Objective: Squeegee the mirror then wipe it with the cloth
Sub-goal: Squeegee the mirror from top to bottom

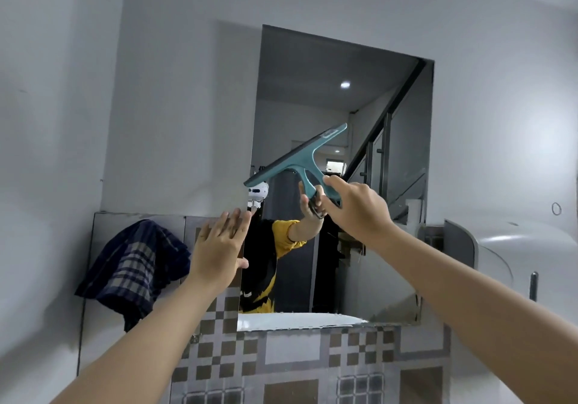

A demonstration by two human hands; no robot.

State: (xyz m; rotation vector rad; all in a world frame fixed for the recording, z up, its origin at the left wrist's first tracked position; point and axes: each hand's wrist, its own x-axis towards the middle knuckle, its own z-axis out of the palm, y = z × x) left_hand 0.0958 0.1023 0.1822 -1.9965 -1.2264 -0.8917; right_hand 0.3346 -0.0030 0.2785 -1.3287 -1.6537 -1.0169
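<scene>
No readable text in your view.

The teal squeegee [298,157] you hold up to the mirror [344,106] carries a pale mark near the far right end of its blade bar, but it is too small and blurred for you to make out any letters, brand or number.

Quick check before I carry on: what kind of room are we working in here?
Likely a home washroom or wash area: a wall mirror above patterned tiles, a checked cloth draped beside it, and a staircase reflected in the glass.
</scene>
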